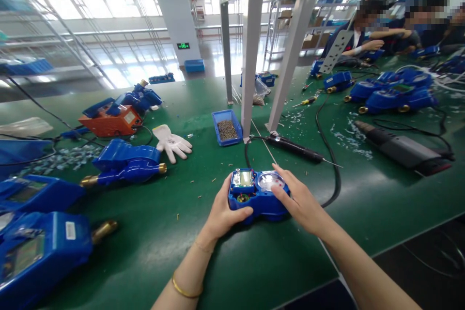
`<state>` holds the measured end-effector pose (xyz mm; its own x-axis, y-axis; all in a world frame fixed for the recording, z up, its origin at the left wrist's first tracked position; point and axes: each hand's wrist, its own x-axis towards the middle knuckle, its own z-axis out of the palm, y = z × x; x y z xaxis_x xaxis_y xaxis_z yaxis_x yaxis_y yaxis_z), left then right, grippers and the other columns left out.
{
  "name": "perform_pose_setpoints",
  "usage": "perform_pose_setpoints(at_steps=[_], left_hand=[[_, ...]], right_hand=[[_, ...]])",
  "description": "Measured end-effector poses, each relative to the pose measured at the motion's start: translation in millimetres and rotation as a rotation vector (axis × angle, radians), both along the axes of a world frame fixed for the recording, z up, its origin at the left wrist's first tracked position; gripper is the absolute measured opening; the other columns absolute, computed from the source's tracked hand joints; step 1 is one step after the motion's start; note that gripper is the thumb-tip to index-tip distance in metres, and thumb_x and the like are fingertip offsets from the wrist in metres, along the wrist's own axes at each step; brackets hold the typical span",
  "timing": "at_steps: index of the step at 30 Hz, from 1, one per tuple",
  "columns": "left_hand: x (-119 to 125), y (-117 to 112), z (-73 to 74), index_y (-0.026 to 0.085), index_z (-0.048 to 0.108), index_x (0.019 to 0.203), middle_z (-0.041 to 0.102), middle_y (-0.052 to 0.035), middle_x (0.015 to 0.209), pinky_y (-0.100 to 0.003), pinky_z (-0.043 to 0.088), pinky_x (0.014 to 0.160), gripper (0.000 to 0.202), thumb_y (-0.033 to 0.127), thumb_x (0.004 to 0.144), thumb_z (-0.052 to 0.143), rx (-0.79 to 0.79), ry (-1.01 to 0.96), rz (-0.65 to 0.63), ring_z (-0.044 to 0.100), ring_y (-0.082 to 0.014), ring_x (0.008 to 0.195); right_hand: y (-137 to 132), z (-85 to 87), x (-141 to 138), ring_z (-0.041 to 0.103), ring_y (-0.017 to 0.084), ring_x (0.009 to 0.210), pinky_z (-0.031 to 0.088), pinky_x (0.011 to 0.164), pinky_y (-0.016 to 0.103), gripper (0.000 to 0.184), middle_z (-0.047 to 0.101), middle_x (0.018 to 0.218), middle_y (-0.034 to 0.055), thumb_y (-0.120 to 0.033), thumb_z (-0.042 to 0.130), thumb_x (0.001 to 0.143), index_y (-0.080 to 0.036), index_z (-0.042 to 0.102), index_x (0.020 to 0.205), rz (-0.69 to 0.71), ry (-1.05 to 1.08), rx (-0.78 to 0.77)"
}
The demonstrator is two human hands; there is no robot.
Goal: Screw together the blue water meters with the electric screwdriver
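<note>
A blue water meter with an open top, a small display board and a round dial lies on the green table in front of me. My left hand grips its left end, thumb curled over the front. My right hand rests on its right side, fingers laid over the dial housing and pressed against it. A black electric screwdriver with its cable lies just behind the meter, touched by neither hand.
Several blue meters lie at left, with a white glove, an orange device and a blue tray of screws. Metal posts stand behind. More meters and seated people are at far right. The table edge runs at lower right.
</note>
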<state>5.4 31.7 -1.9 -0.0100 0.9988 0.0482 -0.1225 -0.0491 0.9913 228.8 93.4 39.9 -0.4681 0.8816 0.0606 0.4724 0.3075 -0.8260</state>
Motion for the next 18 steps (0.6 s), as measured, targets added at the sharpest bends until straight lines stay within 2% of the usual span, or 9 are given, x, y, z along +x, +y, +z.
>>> perform_pose_setpoints(at_steps=[8,10,12,15,17,18], left_hand=[[3,-1,0.3,0.016,0.037,0.149,0.057,-0.019,0.144,-0.055,0.04,0.117,0.112,0.056,0.06,0.09,-0.013,-0.041,0.002,0.055,-0.0403,0.132],[3,-1,1.7,0.017,0.036,0.15,0.056,-0.0188,0.146,-0.054,0.04,0.117,0.112,0.056,0.06,0.09,-0.014,-0.058,-0.002,0.055,-0.0404,0.132],[2,-2,3.0,0.017,0.034,0.152,0.054,-0.0191,0.148,-0.054,0.04,0.117,0.115,0.055,0.06,0.091,-0.024,-0.068,-0.006,0.053,-0.0409,0.134],[2,-6,3.6,0.018,0.028,0.156,0.051,-0.0202,0.151,-0.054,0.039,0.118,0.124,0.055,0.056,0.092,-0.071,-0.091,-0.015,0.049,-0.0427,0.138],[2,-9,3.0,0.019,0.024,0.158,0.049,-0.0204,0.152,-0.054,0.039,0.118,0.13,0.057,0.054,0.092,-0.096,-0.112,-0.027,0.047,-0.0437,0.139],[2,-10,2.8,0.02,0.023,0.158,0.048,-0.0201,0.153,-0.054,0.039,0.118,0.132,0.058,0.052,0.093,-0.099,-0.116,-0.031,0.047,-0.0442,0.14]], right_hand=[[3,0.0,3,0.04,0.034,0.144,0.028,0.121,0.058,0.087,0.042,0.155,0.0178,-0.075,0.041,0.092,-0.014,0.037,0.155,0.002,-0.036,-0.044],[11,4.8,5,0.04,0.035,0.144,0.028,0.121,0.057,0.098,0.039,0.157,0.0195,-0.076,0.054,0.085,-0.011,0.035,0.156,0.053,-0.08,-0.058],[24,12.9,8,0.038,0.036,0.145,0.027,0.123,0.055,0.118,0.034,0.159,0.0216,-0.071,0.074,0.072,-0.008,0.027,0.159,0.168,-0.136,-0.099],[46,24.7,10,0.04,0.034,0.143,0.025,0.124,0.05,0.138,0.035,0.158,0.0206,-0.053,0.093,0.053,-0.009,0.018,0.161,0.413,-0.108,-0.278],[57,26.1,9,0.044,0.03,0.14,0.03,0.122,0.043,0.135,0.041,0.155,0.017,-0.045,0.096,0.048,-0.012,0.027,0.159,0.497,0.015,-0.487],[61,23.9,8,0.049,0.029,0.136,0.036,0.118,0.04,0.126,0.046,0.151,0.0153,-0.046,0.096,0.05,-0.013,0.035,0.155,0.507,0.08,-0.588]])
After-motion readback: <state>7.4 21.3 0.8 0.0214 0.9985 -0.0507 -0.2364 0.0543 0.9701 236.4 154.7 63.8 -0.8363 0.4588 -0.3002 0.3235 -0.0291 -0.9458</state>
